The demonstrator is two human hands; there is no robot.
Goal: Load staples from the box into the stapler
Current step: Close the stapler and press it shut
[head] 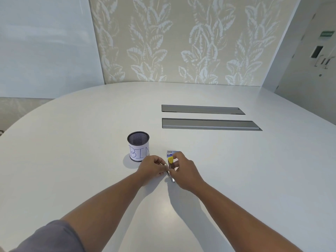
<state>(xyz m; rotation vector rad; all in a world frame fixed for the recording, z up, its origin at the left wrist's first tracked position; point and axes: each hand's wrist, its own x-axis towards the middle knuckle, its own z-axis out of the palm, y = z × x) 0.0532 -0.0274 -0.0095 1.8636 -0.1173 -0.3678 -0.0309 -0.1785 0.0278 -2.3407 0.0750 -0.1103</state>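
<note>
A small metal stapler with a yellow tip sits low over the white table, held between both hands. My left hand grips its left side with closed fingers. My right hand pinches it from the right, close to the yellow tip. Just behind the hands lies a small blue and white staple box, partly hidden by my right fingers. I cannot tell whether the stapler is hinged apart or whether either hand holds staples.
A black mesh cup with a paper label reading "BIN" stands just left of the hands. Two long grey cable hatches are set into the table farther back on the right. A patterned wall rises behind the table.
</note>
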